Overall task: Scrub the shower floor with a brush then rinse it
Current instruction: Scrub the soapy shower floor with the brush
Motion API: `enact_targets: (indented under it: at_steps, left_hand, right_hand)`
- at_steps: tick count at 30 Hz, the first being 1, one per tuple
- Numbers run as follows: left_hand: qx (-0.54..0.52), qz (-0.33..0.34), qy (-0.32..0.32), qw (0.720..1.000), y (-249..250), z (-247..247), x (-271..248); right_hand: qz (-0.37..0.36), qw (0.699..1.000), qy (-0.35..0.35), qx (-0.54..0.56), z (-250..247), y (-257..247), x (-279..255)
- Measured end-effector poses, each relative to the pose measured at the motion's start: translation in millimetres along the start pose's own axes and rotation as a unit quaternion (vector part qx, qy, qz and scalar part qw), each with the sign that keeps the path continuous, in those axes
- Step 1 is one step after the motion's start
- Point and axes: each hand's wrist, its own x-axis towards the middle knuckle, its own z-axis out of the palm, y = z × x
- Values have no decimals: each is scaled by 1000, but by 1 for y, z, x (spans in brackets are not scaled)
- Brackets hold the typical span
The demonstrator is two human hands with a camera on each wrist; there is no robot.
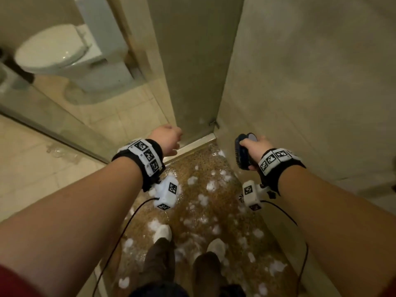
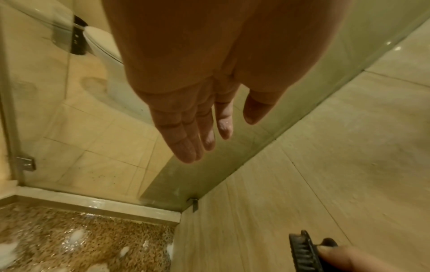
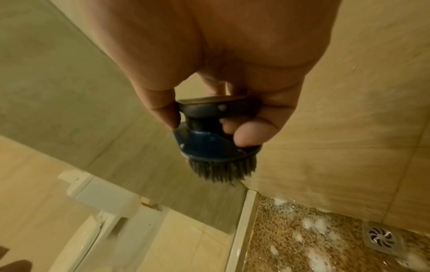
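While the brush point(image 3: 216, 145) is gripped by the right hand point(image 1: 255, 146), bristles down, the foamy shower floor point(image 1: 205, 202) lies well below it; the left hand point(image 2: 186, 114) is held open, empty.

Head cam is looking steeply down; wrist cams are sitting close behind palms, sharing the shower floor point(image 1: 199, 211) corner.

Dim warm light, soft blur

Glass panel point(image 1: 192, 67) and wall point(image 1: 310, 82) hem in, seemingly, the corner
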Motion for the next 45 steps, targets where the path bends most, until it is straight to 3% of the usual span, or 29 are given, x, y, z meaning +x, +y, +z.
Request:
enact_targets:
  at_steps: [10,22,35,40,45]
  left_hand:
    - [-7,-36,75,997,-74,-20,2]
    - [5,-77,37,996,-172,-46,49]
    - [-78,-93,52,991,-162,-31,43]
    - [-175,-122,94,972,-156,-6,70]
    - [-285,-144,91,943,-139,33,102]
  right_hand:
    - [4,997,-24,-77,50,37,35]
    - [14,984,50,-171,86,66,43]
    - [-28,986,38,-161,77,43,37]
    - [-63,990,9,-129,89,39,67]
    - [-110,982,-9,-156,88,29,104]
